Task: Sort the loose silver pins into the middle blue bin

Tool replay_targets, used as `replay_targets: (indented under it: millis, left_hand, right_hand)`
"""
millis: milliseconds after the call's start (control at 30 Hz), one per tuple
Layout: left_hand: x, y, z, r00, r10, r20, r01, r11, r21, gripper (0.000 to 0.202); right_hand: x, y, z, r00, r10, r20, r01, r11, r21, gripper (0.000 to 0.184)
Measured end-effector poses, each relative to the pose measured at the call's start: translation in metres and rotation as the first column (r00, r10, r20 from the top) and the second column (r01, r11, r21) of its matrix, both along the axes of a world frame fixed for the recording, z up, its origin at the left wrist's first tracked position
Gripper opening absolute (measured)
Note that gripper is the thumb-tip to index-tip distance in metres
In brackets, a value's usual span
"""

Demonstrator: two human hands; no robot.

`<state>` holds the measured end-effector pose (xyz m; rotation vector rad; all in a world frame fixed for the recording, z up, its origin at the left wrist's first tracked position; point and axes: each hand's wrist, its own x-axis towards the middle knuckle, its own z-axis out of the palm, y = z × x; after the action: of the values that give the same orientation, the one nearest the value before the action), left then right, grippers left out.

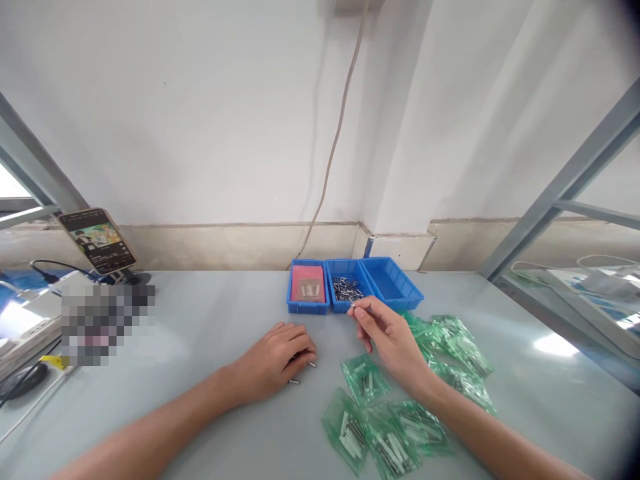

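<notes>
My left hand (277, 360) rests on the table, closed with its fingers curled. The end of a small metal pin (313, 365) sticks out by its thumb, and another pin (294, 381) shows on the table under the hand. At the near edge of the blue bin of metal pins (347, 288), my right hand (385, 327) pinches a small, shiny metal pin (353, 303) between thumb and forefinger. Below and beside that hand lie several green plastic bags (365, 379) with metal pins and white pieces inside.
A left blue bin (307, 309) holds a pink sheet and a small clear packet. The right blue bin (393, 280) adjoins the pin bin. A phone (97, 241) stands at far left, beside cables and a black mouse (25, 381). Metal frame posts (545, 207) flank the table.
</notes>
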<state>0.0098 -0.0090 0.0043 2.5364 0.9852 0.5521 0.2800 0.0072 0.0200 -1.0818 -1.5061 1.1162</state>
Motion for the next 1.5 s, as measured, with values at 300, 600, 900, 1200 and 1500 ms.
replay_targets:
  millis: [300,600,900,1200,1500]
  left_hand:
    - [0.0003,0.0006,0.0008,1.000,-0.001,0.003,0.001,1.000,0.003,0.021]
    - [-0.0005,0.0000,0.0009,1.000,0.004,0.003,-0.004,1.000,-0.024,0.019]
    - [-0.0002,0.0004,0.0013,1.000,0.007,-0.012,-0.007,1.000,-0.014,0.018]
    - [-0.0002,-0.0013,0.0015,1.000,0.010,-0.005,-0.010,1.000,-0.011,0.018]
    - [-0.0039,-0.0034,0.0068,0.994,-0.043,-0.100,0.057,0.989,0.136,0.060]
  right_hand:
    - [0.0017,0.0019,-0.0012,1.000,-0.005,-0.017,0.006,1.000,0.028,0.038]
    - [0.0017,-0.0014,0.0037,0.982,-0.118,0.147,0.086,0.974,0.212,0.019]
    - [0.0011,0.0054,0.0043,0.990,-0.072,-0.118,0.046,0.976,-0.215,0.047]
    - [0.0004,0.0022,0.0042,0.999,0.032,-0.005,-0.032,0.996,-0.082,0.034]
    - [-0.0018,-0.0044,-0.0010,0.969,0.129,0.212,-0.132,0.991,0.001,0.028]
